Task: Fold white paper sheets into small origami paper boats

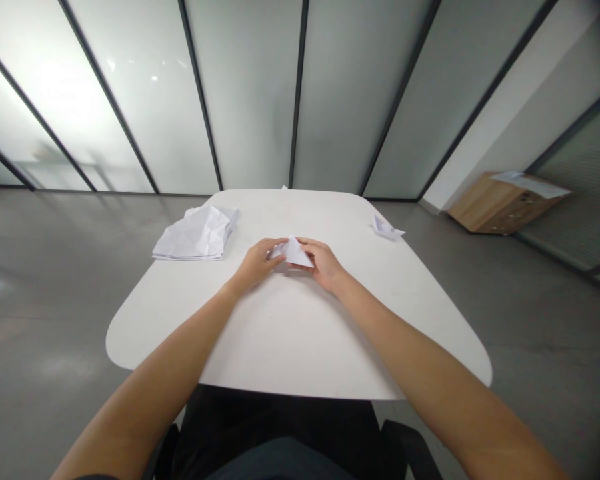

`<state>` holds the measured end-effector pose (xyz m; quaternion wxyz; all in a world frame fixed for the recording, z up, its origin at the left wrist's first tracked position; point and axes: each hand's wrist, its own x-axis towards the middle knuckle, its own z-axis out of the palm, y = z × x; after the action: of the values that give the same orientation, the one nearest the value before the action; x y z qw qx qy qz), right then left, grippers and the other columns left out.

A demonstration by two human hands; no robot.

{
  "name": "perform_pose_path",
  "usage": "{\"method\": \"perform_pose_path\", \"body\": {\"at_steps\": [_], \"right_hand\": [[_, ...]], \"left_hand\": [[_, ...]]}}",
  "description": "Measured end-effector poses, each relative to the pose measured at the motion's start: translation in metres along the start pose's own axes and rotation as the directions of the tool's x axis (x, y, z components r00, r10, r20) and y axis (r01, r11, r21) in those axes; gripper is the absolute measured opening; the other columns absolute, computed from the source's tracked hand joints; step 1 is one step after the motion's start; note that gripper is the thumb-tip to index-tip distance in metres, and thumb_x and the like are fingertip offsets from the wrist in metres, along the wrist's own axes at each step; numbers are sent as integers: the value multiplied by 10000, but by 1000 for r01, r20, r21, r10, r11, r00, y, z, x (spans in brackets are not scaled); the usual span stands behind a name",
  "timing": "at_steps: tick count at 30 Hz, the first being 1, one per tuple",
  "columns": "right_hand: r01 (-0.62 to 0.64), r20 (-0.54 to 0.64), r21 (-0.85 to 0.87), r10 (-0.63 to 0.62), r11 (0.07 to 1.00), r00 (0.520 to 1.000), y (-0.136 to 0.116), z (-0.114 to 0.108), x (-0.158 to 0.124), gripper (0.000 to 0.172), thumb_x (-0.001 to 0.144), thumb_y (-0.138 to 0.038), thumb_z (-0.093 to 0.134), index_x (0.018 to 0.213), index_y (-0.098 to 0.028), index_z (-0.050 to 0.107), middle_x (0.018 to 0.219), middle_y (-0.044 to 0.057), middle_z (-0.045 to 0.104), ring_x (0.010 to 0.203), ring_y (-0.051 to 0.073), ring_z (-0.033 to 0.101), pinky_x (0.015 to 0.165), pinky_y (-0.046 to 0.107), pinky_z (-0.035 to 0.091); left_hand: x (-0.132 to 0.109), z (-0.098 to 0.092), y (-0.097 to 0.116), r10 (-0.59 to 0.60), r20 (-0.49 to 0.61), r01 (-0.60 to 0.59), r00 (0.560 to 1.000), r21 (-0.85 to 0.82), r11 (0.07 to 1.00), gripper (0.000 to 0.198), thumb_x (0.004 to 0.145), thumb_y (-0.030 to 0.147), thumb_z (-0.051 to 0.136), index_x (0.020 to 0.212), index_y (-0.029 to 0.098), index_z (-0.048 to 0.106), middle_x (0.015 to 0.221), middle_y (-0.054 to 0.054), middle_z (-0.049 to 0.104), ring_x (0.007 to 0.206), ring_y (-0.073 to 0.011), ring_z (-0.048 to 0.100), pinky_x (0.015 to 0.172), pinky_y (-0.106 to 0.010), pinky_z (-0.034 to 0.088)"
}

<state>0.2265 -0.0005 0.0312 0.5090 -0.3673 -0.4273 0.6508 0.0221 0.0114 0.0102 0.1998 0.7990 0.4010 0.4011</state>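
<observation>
Pinching folded paper (295,251) over the bench (300,347), left grip (257,262) and right grip (325,264) clasp its sides; likely light, easily creased, best held at folded edges.

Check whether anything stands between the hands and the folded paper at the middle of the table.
Nothing visible does: the left hand and right hand both hold the paper directly. The stack lies off to the left, and another folded piece to the right.

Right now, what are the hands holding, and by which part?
A folded paper, gripped at its two sides: left hand on one, right hand on the other.
</observation>
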Motion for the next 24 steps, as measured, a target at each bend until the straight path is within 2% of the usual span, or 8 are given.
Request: {"method": "perform_pose_path", "body": {"at_steps": [9,13,17,20,24], "right_hand": [[-32,-30,17,32,999,999,-4,4,-3,292,741,-161,631,1009,-186,745,974,63,767,912,251,699,784,446,654],[-14,-42,32,15,999,999,-6,3,-3,294,742,-160,632,1010,-191,747,984,63,764,925,244,689,787,429,658],[9,-56,16,-8,1000,998,-6,0,-2,265,758,-173,626,993,-210,745,979,46,756,932,231,680,800,439,661],[26,-72,-4,-26,1000,997,-3,-1,1,249,742,-188,635,964,-207,746,983,53,753,942,238,680,785,432,656],[21,-160,-91,-35,996,986,1,-1,5,241,718,-243,664,943,-218,747,931,39,753,864,228,683,683,351,612]], "left_hand": [[1,2,-3,-19,-55,19,998,-3,1000,523,861,299,724,1372,239,629,1324,-82,681,1098,-228,654,873,-319,561],[1,1,1,-31,-81,25,996,-75,997,478,880,347,716,1339,231,654,1319,-83,691,1121,-229,657,896,-318,567],[1,0,7,-84,-119,60,989,-191,980,316,965,415,601,1174,213,725,1261,-87,722,1159,-236,659,906,-318,557],[2,-1,9,-106,-133,73,985,-235,969,346,1013,452,508,1029,198,743,1221,-84,738,1138,-224,669,940,-323,528],[2,0,7,-116,-140,82,983,-229,970,430,1017,488,476,840,181,720,1131,-85,753,1072,-209,680,944,-314,508]]}}
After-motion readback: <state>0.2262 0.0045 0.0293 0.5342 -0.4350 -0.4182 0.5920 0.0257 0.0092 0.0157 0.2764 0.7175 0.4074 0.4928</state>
